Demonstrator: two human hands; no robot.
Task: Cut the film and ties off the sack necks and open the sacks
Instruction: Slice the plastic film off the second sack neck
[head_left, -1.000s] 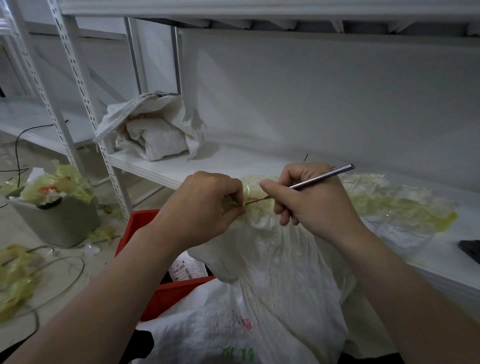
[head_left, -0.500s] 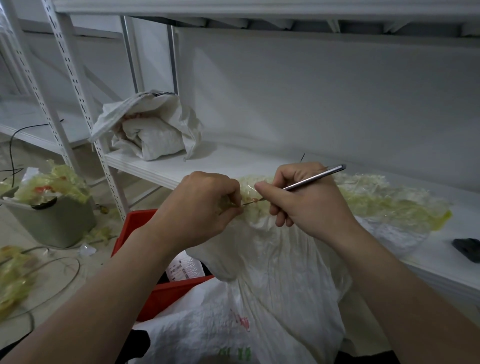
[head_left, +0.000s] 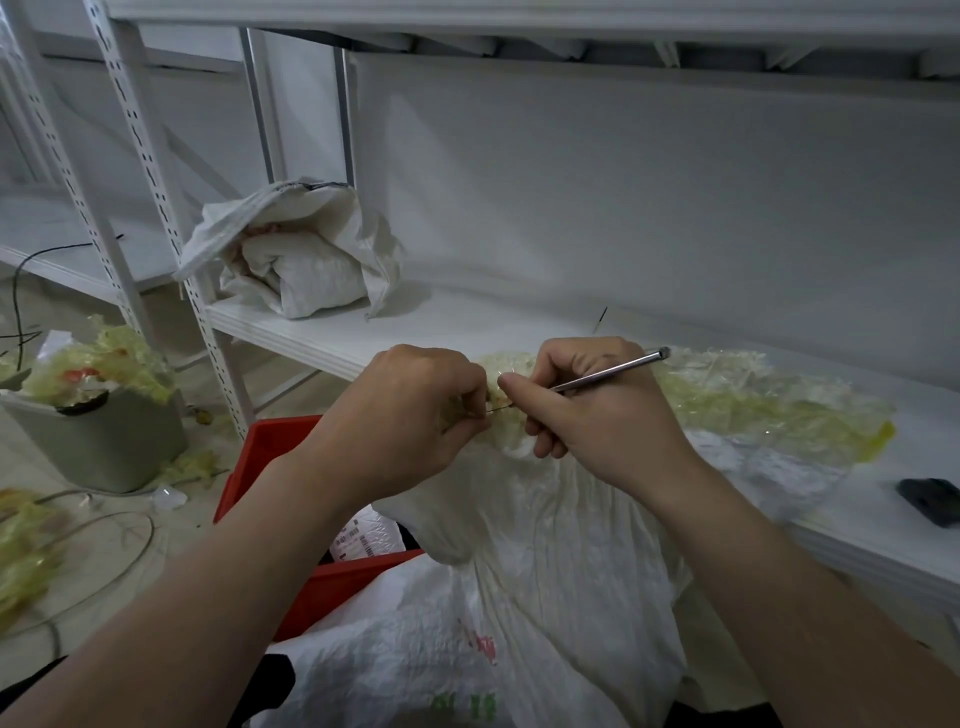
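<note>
Left hand fingers are curled and pinched on the film-wrapped neck of a white woven sack, which is stood in the near centre with its neck leaned against the front edge of a white shelf. A slim metal-handled knife is held like a pen in the right hand, thumb and fingers closed round it, its thin tip laid against the yellowish film between the two hands. Loose peeled film is spread on the shelf to the right, with a dark object beyond it. A second white sack is set on the far left of the shelf. A red crate and a grey bin filled with film scraps are seen on the floor at left.
</note>
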